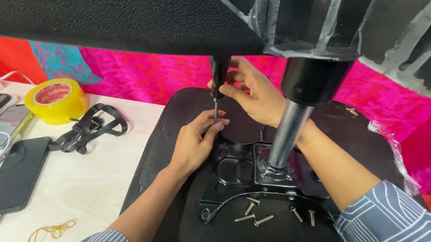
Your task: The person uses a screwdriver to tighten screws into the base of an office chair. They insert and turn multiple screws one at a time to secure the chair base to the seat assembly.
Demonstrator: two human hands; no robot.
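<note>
Hands mid-frame — right hand [256,96] clamped on black-handled screwdriver [218,87], left hand [194,142] pinching its shaft tip above black metal chair plate [232,168].

Bright, even light from above, soft shadows, sharp centre, with slight blur and wide-angle stretch at the edges.

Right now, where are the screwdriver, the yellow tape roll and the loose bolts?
screwdriver [219,77]: head view, on its black handle.
yellow tape roll [57,101]: head view, on its top face.
loose bolts [253,217]: head view, on one bolt's shank.
</note>
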